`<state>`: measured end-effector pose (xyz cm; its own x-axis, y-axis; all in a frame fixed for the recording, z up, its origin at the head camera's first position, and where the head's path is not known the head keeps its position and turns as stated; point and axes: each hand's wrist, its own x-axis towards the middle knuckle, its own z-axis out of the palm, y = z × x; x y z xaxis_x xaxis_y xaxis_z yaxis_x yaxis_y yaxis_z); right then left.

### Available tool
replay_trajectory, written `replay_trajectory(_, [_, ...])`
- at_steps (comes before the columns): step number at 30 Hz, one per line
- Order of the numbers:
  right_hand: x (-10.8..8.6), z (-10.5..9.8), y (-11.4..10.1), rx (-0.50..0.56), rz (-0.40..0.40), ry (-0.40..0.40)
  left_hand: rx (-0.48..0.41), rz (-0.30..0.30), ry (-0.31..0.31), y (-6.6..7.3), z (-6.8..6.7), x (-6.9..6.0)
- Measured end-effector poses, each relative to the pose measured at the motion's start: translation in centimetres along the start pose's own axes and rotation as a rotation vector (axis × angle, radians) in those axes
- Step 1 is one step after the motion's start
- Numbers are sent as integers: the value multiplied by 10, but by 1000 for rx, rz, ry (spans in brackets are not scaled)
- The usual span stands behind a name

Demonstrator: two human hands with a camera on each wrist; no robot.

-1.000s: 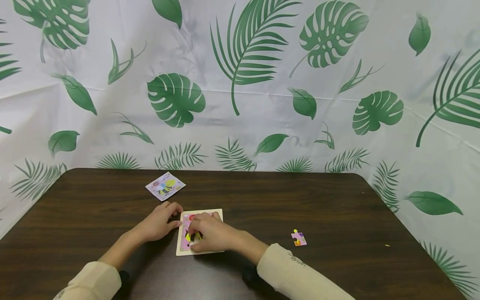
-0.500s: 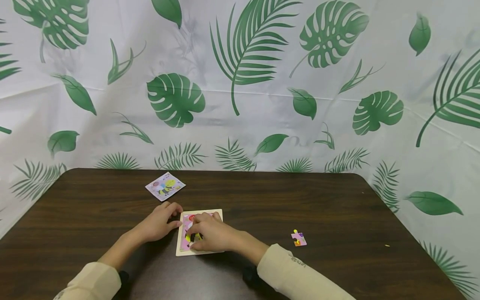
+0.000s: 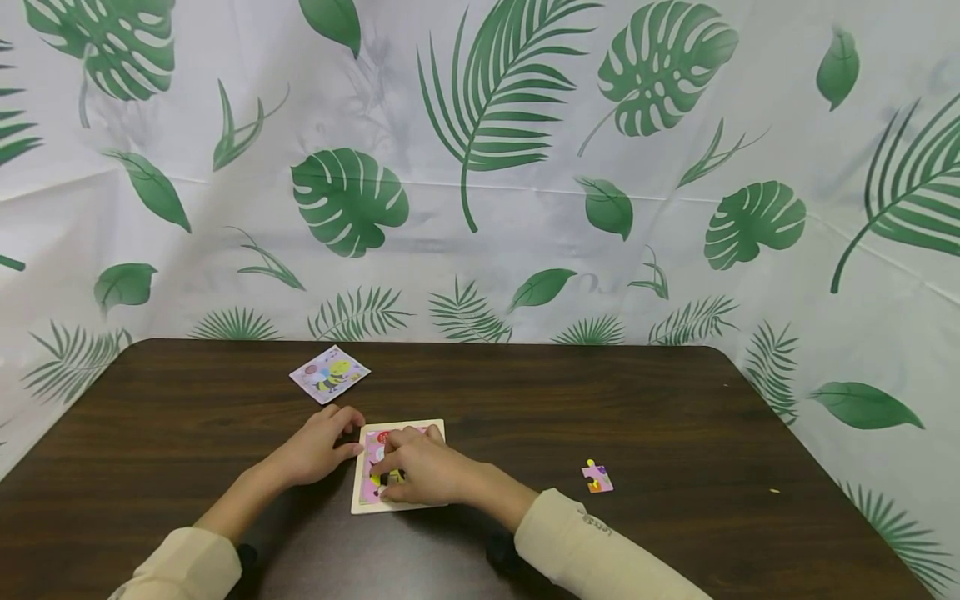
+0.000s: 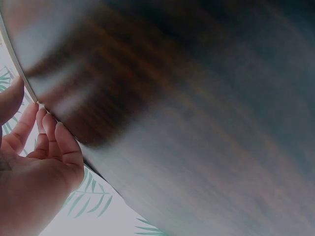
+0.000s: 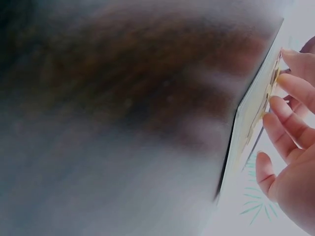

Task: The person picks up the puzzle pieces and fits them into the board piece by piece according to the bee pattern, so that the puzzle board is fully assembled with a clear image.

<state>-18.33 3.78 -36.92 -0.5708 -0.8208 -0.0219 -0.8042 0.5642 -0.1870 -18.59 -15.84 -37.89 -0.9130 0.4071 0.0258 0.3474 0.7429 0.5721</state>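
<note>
A square wooden jigsaw puzzle (image 3: 369, 492) with a light rim and a pink bee picture lies flat on the table. My right hand (image 3: 429, 472) is over it, fingers spread, fingertips resting on the pieces; it covers much of the picture's right side. In the right wrist view, the fingertips (image 5: 273, 101) touch the board's top, and no piece is seen lifted. At the puzzle's left edge, my left hand (image 3: 318, 446) rests with thumb and forefinger apart, their tips by the rim. The left wrist view shows the left hand's fingers (image 4: 49, 128) loosely bent, touching the tabletop.
A loose pink jigsaw piece (image 3: 597, 477) with yellow and orange parts lies to the right. Behind the left hand is a bee picture card (image 3: 330, 374). The dark wooden table (image 3: 525, 392) ends at a leaf-print cloth (image 3: 517, 250). A tiny pale scrap (image 3: 775, 491) lies far right.
The right hand's forefinger has shifted slightly left over the puzzle. The left hand, the loose piece and the card stay where they were.
</note>
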Motion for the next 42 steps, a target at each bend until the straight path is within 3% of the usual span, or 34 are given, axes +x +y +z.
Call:
replay_trajectory(29, [-1,3,0,-34,15,-24,11,37,26,-4,4,-1])
replay_trajectory(42, [1,2,0,9,49,-25,18,50,31,-5,6,-1])
